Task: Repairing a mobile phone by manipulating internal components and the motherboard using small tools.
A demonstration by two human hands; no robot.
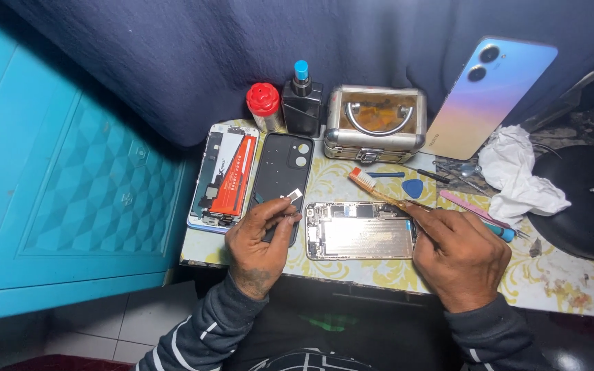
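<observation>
Left hand (259, 240) pinching small pale chip-like part (294, 195) at fingertips; part too small for detail. Right hand (456, 253) gripping toothbrush (374, 187) by amber handle, fingers hiding handle end. Toothbrush slanting up-left, orange-white bristles lying on patterned table (551, 278). Opened phone (360, 230) lying flat between hands, long axis running left-right, metal plate shining inside. Black back cover (282, 175) lying upright beside it, partly hidden under left hand. Metal case (376, 122) sitting behind.
</observation>
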